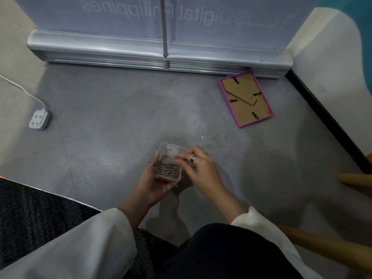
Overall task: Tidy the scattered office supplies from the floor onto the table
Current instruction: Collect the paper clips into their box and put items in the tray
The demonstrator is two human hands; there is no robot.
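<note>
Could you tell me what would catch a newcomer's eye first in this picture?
Probably the clear box of paper clips at centre, which the left hand holds while the right hand reaches over it. Next, the purple picture frame lying face down on the grey floor at upper right, with loose paper clips between.

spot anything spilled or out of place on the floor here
Yes. A few loose paper clips lie scattered on the grey floor, just beyond the clear box of clips held in the left hand. A purple picture frame lies face down near the banner stand.
</note>
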